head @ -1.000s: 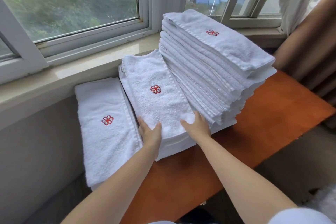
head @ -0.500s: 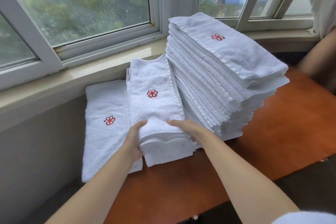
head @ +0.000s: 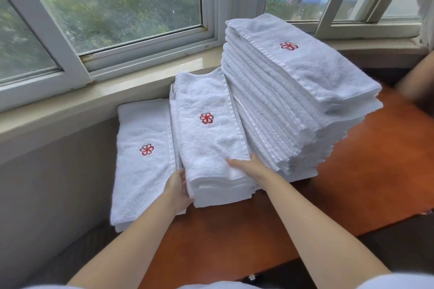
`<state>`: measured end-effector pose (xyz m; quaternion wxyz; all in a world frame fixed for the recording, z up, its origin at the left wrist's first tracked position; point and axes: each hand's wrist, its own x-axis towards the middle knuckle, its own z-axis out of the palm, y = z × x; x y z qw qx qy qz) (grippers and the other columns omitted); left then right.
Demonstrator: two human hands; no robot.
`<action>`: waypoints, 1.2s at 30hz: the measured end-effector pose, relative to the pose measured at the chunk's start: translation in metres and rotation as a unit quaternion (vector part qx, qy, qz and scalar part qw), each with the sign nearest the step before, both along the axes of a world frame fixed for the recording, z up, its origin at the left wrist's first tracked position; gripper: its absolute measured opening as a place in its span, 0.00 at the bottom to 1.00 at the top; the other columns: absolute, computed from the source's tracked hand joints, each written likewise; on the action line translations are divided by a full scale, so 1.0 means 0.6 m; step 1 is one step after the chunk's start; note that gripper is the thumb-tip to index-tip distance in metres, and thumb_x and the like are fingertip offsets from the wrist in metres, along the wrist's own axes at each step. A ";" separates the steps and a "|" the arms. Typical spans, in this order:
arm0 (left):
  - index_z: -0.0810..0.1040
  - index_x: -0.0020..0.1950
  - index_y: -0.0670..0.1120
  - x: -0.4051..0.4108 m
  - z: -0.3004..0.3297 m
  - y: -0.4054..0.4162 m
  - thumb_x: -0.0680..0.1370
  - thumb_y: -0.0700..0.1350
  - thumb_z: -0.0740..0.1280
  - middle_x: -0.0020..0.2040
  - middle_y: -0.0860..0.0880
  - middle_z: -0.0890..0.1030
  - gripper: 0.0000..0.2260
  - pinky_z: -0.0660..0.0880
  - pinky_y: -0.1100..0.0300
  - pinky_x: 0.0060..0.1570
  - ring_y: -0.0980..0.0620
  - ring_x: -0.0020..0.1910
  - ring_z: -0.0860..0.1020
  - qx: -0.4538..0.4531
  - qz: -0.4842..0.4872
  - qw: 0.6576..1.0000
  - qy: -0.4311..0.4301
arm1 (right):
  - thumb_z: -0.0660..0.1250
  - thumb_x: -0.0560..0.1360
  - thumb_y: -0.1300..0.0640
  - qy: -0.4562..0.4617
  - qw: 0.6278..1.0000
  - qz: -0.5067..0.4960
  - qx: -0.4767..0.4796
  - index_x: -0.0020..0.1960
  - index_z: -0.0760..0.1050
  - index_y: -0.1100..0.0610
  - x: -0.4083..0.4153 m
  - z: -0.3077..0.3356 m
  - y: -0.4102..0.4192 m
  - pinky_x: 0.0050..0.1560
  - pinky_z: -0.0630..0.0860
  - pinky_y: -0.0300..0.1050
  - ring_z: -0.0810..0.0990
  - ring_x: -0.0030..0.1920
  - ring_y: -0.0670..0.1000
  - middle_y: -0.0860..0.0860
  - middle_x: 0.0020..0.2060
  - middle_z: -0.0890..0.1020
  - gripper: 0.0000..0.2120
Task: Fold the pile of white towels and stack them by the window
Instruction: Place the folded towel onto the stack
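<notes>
Windowside table [head: 352,195]: three towel stacks; left hand [head: 178,189], right hand [head: 250,168] flat against middle stack [head: 211,143].

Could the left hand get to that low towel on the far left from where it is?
Probably yes. The left hand rests against the middle stack, right beside the low towel, whose top lies bare with nothing between them.
</notes>
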<state>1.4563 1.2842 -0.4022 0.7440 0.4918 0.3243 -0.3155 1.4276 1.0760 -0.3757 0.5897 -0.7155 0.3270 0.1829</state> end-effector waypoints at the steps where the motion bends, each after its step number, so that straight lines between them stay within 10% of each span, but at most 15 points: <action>1: 0.79 0.55 0.43 -0.002 -0.006 0.005 0.79 0.45 0.63 0.54 0.44 0.79 0.09 0.78 0.54 0.39 0.46 0.47 0.79 0.003 0.002 1.000 -0.006 | 0.76 0.68 0.41 0.002 1.000 -0.002 0.018 0.79 0.50 0.55 0.000 0.001 -0.003 0.65 0.67 0.51 0.65 0.73 0.55 0.49 0.75 0.62 0.51; 10: 0.76 0.56 0.38 -0.007 0.000 0.005 0.81 0.31 0.58 0.39 0.43 0.82 0.09 0.77 0.63 0.24 0.49 0.33 0.81 0.072 -0.088 0.993 0.015 | 0.74 0.71 0.47 -0.042 0.998 -0.028 0.032 0.79 0.50 0.55 0.022 0.024 -0.005 0.63 0.66 0.53 0.64 0.73 0.56 0.52 0.77 0.60 0.47; 17: 0.74 0.38 0.42 0.013 0.017 -0.014 0.81 0.33 0.54 0.23 0.50 0.73 0.16 0.65 0.69 0.18 0.58 0.18 0.69 0.087 -0.163 0.983 -0.016 | 0.72 0.73 0.49 -0.062 0.997 -0.048 0.019 0.79 0.50 0.56 0.032 0.046 -0.015 0.65 0.67 0.53 0.65 0.72 0.57 0.53 0.76 0.61 0.44; 25: 0.69 0.35 0.47 0.001 -0.017 0.018 0.78 0.38 0.53 0.25 0.51 0.67 0.13 0.59 0.72 0.19 0.57 0.19 0.64 0.191 -0.161 0.967 0.052 | 0.73 0.72 0.48 -0.031 0.999 -0.038 -0.010 0.78 0.56 0.57 0.005 0.015 0.020 0.66 0.70 0.52 0.69 0.71 0.57 0.54 0.73 0.67 0.42; 30: 0.76 0.48 0.46 0.025 0.030 0.019 0.81 0.55 0.56 0.40 0.47 0.76 0.16 0.73 0.62 0.33 0.49 0.37 0.75 0.210 -0.067 0.976 -0.006 | 0.69 0.73 0.40 -0.028 0.978 0.029 -0.206 0.77 0.55 0.54 -0.006 0.016 0.020 0.64 0.68 0.53 0.64 0.72 0.58 0.55 0.74 0.61 0.40; 34: 0.66 0.74 0.48 0.044 0.039 -0.016 0.82 0.54 0.52 0.73 0.41 0.66 0.22 0.62 0.46 0.70 0.41 0.73 0.63 0.446 -0.168 0.814 -0.334 | 0.57 0.79 0.40 -0.133 0.877 0.175 -0.428 0.79 0.50 0.48 0.014 0.030 0.040 0.76 0.47 0.56 0.46 0.78 0.55 0.53 0.79 0.47 0.32; 36: 0.56 0.79 0.54 0.028 0.009 -0.028 0.83 0.53 0.51 0.78 0.42 0.58 0.23 0.55 0.48 0.73 0.44 0.77 0.56 0.434 -0.229 0.805 -0.335 | 0.52 0.79 0.35 -0.062 0.904 0.212 -0.367 0.79 0.42 0.42 0.002 0.000 0.049 0.76 0.48 0.60 0.45 0.78 0.56 0.52 0.79 0.43 0.34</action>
